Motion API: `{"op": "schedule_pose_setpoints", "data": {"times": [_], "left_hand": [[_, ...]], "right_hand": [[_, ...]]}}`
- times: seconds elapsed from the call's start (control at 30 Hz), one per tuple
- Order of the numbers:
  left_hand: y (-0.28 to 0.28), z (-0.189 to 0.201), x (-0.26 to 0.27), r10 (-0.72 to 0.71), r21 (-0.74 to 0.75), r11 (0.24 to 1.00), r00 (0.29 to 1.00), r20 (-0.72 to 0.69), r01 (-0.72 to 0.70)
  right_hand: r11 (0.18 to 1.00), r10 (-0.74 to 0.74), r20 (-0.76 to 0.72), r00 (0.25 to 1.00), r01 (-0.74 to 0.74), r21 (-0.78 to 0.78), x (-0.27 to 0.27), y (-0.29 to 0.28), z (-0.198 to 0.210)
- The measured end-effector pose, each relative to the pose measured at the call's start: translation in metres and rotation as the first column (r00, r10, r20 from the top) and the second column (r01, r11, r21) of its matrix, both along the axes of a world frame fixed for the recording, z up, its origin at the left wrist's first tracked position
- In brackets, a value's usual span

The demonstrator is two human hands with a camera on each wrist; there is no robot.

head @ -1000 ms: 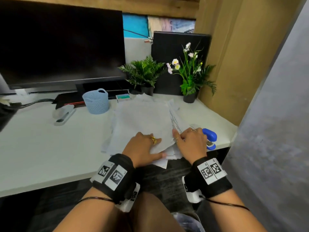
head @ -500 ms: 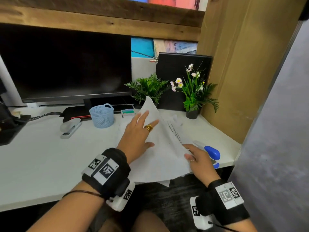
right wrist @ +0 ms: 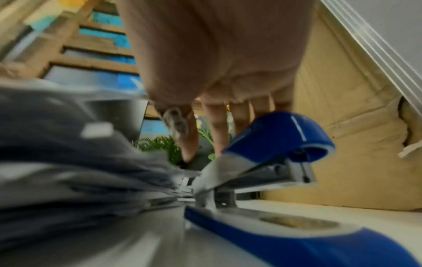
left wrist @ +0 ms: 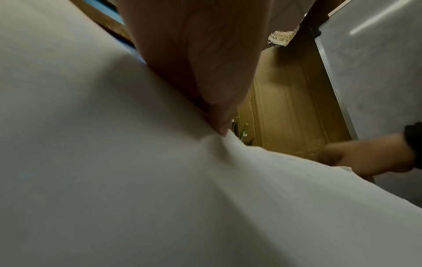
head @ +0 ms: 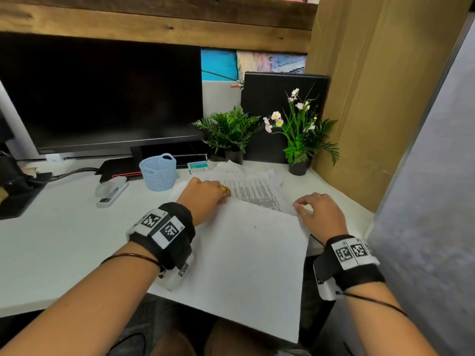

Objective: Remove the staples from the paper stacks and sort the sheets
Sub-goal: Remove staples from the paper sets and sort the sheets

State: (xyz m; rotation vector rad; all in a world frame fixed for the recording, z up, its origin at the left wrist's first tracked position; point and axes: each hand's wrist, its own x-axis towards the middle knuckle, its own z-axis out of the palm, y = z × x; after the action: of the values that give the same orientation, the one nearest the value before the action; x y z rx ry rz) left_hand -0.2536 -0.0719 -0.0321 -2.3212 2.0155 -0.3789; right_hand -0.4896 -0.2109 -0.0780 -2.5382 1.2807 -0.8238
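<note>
Sheet point(head: 246, 265) pinched in left hand point(head: 205, 195) grip; right hand point(head: 320, 214) spread above blue stapler point(right wrist: 274, 153); basket point(head: 158, 170) behind.

Matt white paper sheet point(head: 246, 255). Glossy blue plastic stapler point(right wrist: 280, 137) with bare metal inside. Smooth matt white surface point(head: 64, 240).

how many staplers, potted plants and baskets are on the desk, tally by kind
staplers: 2, a white stapler and a blue stapler
potted plants: 2, a fern and a flowering plant
baskets: 1, a light blue basket
total: 5
</note>
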Motion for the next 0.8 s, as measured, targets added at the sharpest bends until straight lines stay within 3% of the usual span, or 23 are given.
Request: {"op": "schedule_pose_setpoints", "data": {"times": [0.07,0.13,0.2,0.37,0.5,0.6,0.7,0.8], "left_hand": [[0.000,-0.004,-0.002,-0.011,-0.011,1.000,1.000,0.001,0.011],[0.001,-0.006,-0.004,-0.024,-0.023,0.999,1.000,0.013,0.025],[0.001,-0.009,-0.006,-0.033,-0.044,0.998,0.999,0.000,0.033],[0.004,-0.012,-0.010,-0.071,-0.063,0.996,0.997,-0.038,0.068],[0.009,-0.014,-0.013,-0.108,-0.032,0.994,0.994,0.015,0.109],[0.012,-0.012,-0.020,-0.114,-0.061,0.992,0.993,0.015,0.114],[0.013,-0.009,-0.027,-0.110,-0.083,0.991,0.994,0.000,0.109],[0.017,-0.004,-0.035,-0.108,-0.093,0.990,0.993,-0.040,0.103]], "right_hand": [[0.984,-0.169,-0.296,0.940,0.177,0.001,-0.001,-0.011,-0.001],[0.946,-0.179,-0.491,0.852,0.287,0.152,0.000,-0.015,-0.001],[0.927,-0.134,-0.537,0.833,0.298,0.230,0.002,-0.016,-0.001],[0.919,-0.153,-0.506,0.849,0.311,0.244,0.001,-0.019,0.005],[0.886,-0.193,-0.279,0.941,0.289,0.364,0.001,-0.015,0.014],[0.905,-0.175,0.090,0.980,0.125,0.406,0.000,-0.004,0.032],[0.877,-0.131,0.471,0.872,-0.119,0.465,0.004,0.015,0.049],[0.744,-0.211,0.768,0.604,-0.410,0.527,0.016,0.038,0.056]]}}
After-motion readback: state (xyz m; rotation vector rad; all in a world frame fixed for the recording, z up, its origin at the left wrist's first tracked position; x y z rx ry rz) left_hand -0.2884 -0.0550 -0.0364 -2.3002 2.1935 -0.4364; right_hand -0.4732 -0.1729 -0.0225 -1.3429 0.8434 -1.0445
